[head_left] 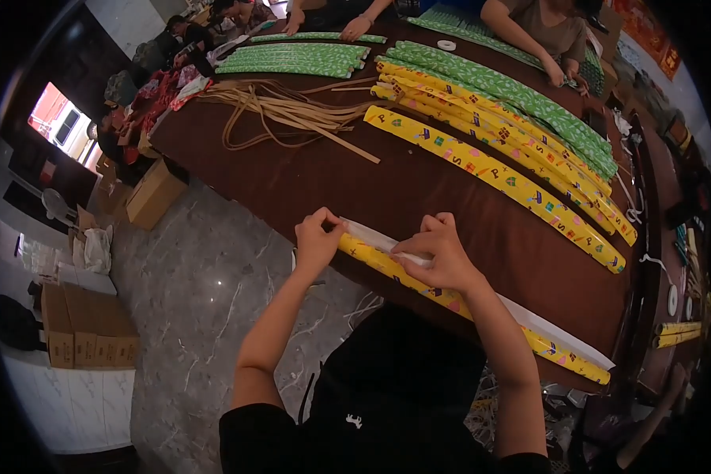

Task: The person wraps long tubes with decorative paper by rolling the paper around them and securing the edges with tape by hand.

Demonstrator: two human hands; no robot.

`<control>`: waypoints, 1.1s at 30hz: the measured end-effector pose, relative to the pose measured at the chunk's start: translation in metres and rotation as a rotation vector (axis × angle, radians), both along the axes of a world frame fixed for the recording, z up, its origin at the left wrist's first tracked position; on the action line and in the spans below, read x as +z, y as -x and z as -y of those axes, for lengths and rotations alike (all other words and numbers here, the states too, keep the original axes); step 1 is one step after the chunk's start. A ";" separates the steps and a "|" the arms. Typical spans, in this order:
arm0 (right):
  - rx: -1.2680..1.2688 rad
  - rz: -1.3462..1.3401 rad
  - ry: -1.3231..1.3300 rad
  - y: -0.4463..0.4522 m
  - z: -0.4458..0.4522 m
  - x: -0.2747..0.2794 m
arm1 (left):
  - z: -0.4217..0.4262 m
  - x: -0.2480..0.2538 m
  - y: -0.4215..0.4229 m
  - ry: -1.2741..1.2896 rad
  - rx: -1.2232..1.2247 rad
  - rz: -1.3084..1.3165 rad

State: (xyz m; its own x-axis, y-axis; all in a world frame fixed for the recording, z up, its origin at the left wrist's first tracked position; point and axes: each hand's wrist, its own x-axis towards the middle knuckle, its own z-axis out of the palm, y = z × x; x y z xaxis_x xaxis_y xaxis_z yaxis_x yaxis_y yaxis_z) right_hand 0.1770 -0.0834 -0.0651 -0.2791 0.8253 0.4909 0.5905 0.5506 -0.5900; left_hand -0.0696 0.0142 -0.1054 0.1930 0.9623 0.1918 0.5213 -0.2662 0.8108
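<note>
A yellow printed roll of wrapping paper (561, 357) lies along the near edge of the brown table, its white inner side showing in a loose flap along the far side. My left hand (316, 243) pinches the roll's left end between thumb and fingers. Farther along the roll, my right hand (438, 257) has its thumb and forefinger closed on the white edge of the paper, other fingers curled. The exact spot under the right fingertips is partly hidden.
More yellow rolls (498, 178) and green leaf-patterned rolls (521, 99) lie across the table (292, 186). Long tan strips (300, 118) are heaped at the left. A tape ring (446, 46) sits at the back. Co-workers' hands (357, 28) work opposite. Cardboard boxes (79, 328) stand left.
</note>
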 end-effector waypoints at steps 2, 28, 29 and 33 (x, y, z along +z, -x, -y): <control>-0.020 0.058 -0.047 0.002 0.000 -0.001 | -0.004 0.000 -0.001 0.028 0.085 -0.057; -0.129 0.333 -0.149 0.004 -0.001 -0.008 | -0.011 0.007 -0.019 -0.127 0.062 -0.431; -0.132 0.359 -0.145 0.003 -0.001 -0.008 | -0.010 0.008 -0.019 -0.112 0.061 -0.433; -0.139 0.404 -0.111 0.004 -0.001 -0.007 | -0.011 0.006 -0.019 -0.112 0.049 -0.438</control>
State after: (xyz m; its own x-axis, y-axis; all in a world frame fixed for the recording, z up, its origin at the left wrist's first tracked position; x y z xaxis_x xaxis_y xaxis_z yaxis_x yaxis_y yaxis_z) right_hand 0.1731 -0.0829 -0.0726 -0.3570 0.8168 0.4532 0.8343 0.4970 -0.2385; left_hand -0.0502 0.0254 -0.0996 0.2339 0.9504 0.2053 0.8227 -0.3060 0.4791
